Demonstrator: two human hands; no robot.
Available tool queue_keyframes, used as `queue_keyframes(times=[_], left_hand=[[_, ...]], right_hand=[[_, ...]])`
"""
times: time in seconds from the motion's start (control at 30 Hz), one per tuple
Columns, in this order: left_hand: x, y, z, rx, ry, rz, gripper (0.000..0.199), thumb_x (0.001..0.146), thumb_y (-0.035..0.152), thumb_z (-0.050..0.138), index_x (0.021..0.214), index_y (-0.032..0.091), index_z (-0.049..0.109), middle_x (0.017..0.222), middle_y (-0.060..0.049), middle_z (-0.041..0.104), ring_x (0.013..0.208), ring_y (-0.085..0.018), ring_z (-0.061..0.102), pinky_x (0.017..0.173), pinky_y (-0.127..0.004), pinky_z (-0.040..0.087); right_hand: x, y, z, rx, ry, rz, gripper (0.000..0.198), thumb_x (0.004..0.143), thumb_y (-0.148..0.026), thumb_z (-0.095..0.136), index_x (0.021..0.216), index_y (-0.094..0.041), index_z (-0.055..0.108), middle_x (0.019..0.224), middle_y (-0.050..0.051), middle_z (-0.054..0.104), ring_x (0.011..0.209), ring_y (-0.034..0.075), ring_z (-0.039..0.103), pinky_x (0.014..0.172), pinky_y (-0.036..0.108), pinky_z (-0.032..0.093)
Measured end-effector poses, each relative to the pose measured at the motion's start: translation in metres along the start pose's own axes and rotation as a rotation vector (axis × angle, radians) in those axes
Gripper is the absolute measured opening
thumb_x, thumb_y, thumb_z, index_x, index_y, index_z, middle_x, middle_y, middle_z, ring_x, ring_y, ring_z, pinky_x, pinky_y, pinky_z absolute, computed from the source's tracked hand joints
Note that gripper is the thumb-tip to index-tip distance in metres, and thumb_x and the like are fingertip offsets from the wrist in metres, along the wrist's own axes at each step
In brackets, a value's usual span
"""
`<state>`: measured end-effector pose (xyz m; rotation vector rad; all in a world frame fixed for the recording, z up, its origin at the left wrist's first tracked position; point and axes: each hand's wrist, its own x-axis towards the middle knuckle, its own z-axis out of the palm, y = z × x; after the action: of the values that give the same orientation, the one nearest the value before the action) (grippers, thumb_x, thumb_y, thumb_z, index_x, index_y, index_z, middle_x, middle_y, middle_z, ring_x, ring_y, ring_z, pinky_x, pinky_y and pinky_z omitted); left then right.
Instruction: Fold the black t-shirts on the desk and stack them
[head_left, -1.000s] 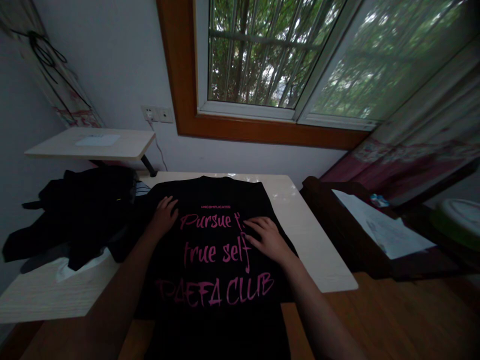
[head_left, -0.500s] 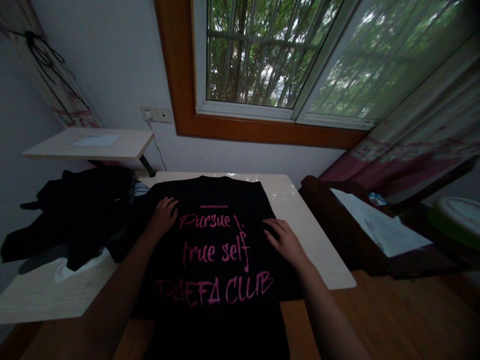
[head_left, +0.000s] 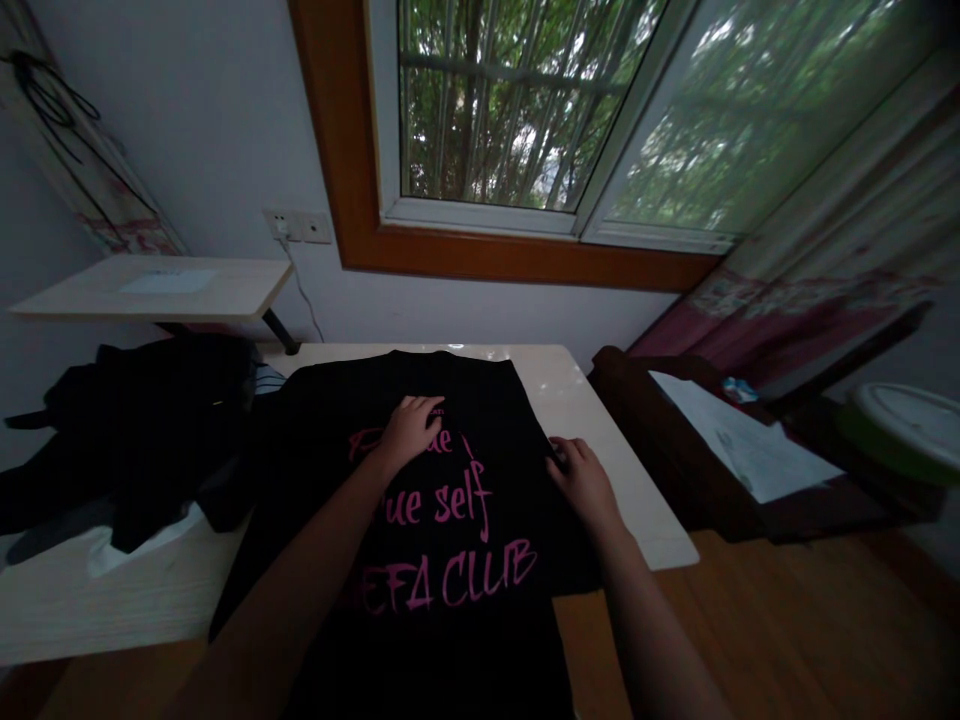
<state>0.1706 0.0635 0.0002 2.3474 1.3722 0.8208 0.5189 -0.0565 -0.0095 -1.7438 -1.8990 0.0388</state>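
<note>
A black T-shirt [head_left: 480, 540] lies spread with its printed side up, pink lettering across it and its lower end hanging over the table's near edge. Over the upper part of the print is my left hand [head_left: 411, 432], fingers stretched out to the right and covering some of the letters. At the shirt's right edge, my right hand [head_left: 589, 480] has its fingers bent, the thumb and forefinger closed on the cloth's border. The fingertips of that hand are dark and partly hidden.
A pile of dark clothes [head_left: 150, 430] lies left of the shirt, below a raised shelf [head_left: 247, 290] with a paper on it. The pale table [head_left: 645, 510] ends at the right, near a dark brown piece of furniture [head_left: 675, 470] bearing a white sheet [head_left: 742, 440]. A window [head_left: 517, 110] is behind.
My left hand has gone from the shirt's left side rightward onto the lettering. My right hand has shifted slightly outward to the shirt's right edge, its fingers now more bent.
</note>
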Motion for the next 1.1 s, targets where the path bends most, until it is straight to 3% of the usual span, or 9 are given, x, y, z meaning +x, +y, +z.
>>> queue_keyframes(times=[0.1,0.23,0.37,0.47,0.63,0.77,0.93,1.1], left_hand=[[0.017,0.009,0.015,-0.065,0.039,-0.111,0.038,0.094,0.032,0.058,0.130,0.023,0.064,0.114,-0.010,0.072,0.109,-0.026,0.061,0.103,-0.043,0.045],[0.030,0.013,0.029,-0.123,-0.016,-0.189,0.042,0.088,0.031,0.067,0.129,0.022,0.062,0.100,-0.008,0.073,0.099,-0.024,0.065,0.099,-0.041,0.045],[0.033,0.020,0.040,-0.148,-0.040,-0.189,0.043,0.083,0.021,0.068,0.126,0.022,0.063,0.090,-0.005,0.072,0.091,-0.023,0.064,0.091,-0.038,0.048],[0.035,0.027,0.046,-0.175,-0.023,-0.188,0.042,0.085,0.017,0.063,0.127,0.022,0.063,0.090,-0.004,0.068,0.089,-0.021,0.064,0.087,-0.036,0.050],[0.035,0.033,0.047,-0.214,0.002,-0.177,0.044,0.085,0.013,0.060,0.128,0.023,0.063,0.093,-0.004,0.063,0.087,-0.018,0.062,0.085,-0.033,0.052],[0.024,0.033,0.039,-0.092,0.023,-0.090,0.043,0.086,0.009,0.057,0.125,0.024,0.067,0.108,-0.008,0.062,0.104,-0.022,0.059,0.098,-0.038,0.050],[0.005,0.028,0.030,0.150,-0.027,0.095,0.039,0.095,0.022,0.053,0.131,0.031,0.065,0.138,-0.005,0.058,0.133,-0.026,0.045,0.110,-0.044,0.044],[-0.007,0.024,0.024,0.263,-0.122,0.201,0.044,0.101,0.037,0.045,0.144,0.032,0.054,0.153,-0.003,0.051,0.147,-0.026,0.035,0.123,-0.050,0.028]], right_hand=[[-0.001,0.004,0.000,-0.038,-0.001,-0.006,0.033,0.091,-0.029,0.052,0.122,-0.024,0.064,0.101,0.009,0.065,0.089,0.026,0.065,0.082,0.042,0.055],[-0.003,0.005,-0.005,-0.098,0.043,0.026,0.030,0.092,-0.029,0.051,0.117,-0.024,0.067,0.099,0.009,0.067,0.086,0.025,0.065,0.076,0.039,0.055],[-0.003,0.005,-0.008,-0.134,0.076,0.085,0.034,0.092,-0.032,0.051,0.122,-0.023,0.065,0.103,0.009,0.066,0.092,0.026,0.066,0.077,0.039,0.055],[-0.001,0.007,-0.008,-0.132,0.056,0.053,0.036,0.092,-0.031,0.052,0.126,-0.024,0.063,0.105,0.009,0.065,0.095,0.027,0.065,0.082,0.042,0.054],[0.003,0.011,-0.009,-0.155,0.058,0.024,0.028,0.093,-0.029,0.051,0.114,-0.023,0.068,0.098,0.009,0.065,0.092,0.027,0.062,0.083,0.042,0.053],[0.005,0.012,-0.010,-0.161,0.058,0.059,0.027,0.089,-0.025,0.052,0.110,-0.021,0.069,0.100,0.010,0.065,0.095,0.028,0.061,0.087,0.044,0.052],[0.016,-0.001,-0.007,-0.088,0.100,0.053,0.034,0.081,-0.019,0.053,0.111,-0.020,0.069,0.106,0.009,0.066,0.101,0.027,0.060,0.095,0.043,0.051],[0.048,-0.035,0.010,-0.032,0.031,-0.074,0.036,0.094,-0.025,0.047,0.122,-0.019,0.068,0.119,0.011,0.068,0.113,0.026,0.059,0.105,0.043,0.048]])
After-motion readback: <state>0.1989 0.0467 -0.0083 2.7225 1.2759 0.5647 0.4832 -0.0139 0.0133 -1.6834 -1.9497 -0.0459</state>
